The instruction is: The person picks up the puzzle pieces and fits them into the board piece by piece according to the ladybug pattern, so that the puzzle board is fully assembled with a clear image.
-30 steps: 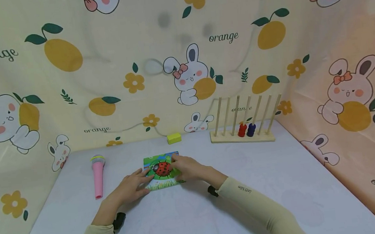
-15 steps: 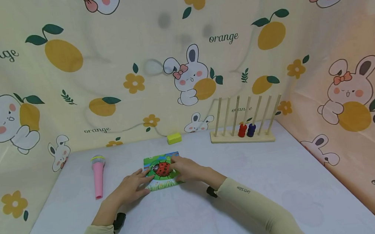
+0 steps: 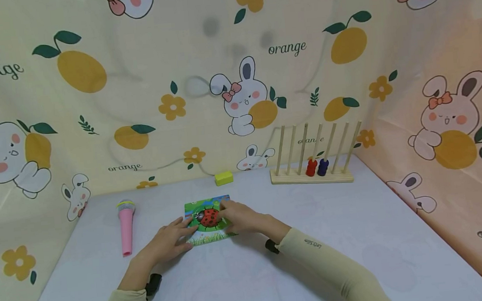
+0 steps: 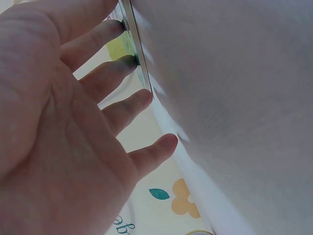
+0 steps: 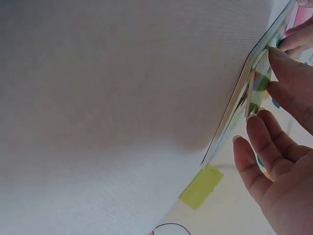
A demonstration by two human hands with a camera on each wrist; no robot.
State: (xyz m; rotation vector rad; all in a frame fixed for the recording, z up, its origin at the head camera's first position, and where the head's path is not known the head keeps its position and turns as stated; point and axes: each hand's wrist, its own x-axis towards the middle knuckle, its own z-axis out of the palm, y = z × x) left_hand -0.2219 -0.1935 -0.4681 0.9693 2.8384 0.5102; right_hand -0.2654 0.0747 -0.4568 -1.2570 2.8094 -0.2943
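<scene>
A square ladybug picture puzzle (image 3: 207, 218) with a green and blue scene lies flat on the white table. Against its left side rests my left hand (image 3: 172, 238), fingers spread and fairly straight, tips touching the board. My right hand (image 3: 241, 216) is over the right part of the puzzle and covers some of it. In the right wrist view, the fingers and thumb of that hand pinch a thin puzzle piece (image 5: 259, 88) that stands tilted up from the board (image 5: 232, 115). The left wrist view shows the fingertips of my left hand (image 4: 83, 112) along the board's edge (image 4: 137, 46).
A pink toy microphone (image 3: 126, 230) lies to the left of the puzzle. Behind it is a yellow block (image 3: 224, 178). At the back right stands a wooden peg rack (image 3: 312, 177) with red beads (image 3: 311, 167) and dark blue beads (image 3: 323, 167). A patterned cloth (image 3: 197, 44) hangs behind.
My right forearm has shifted very slightly to the left. My left hand, the puzzle and the other things keep their places.
</scene>
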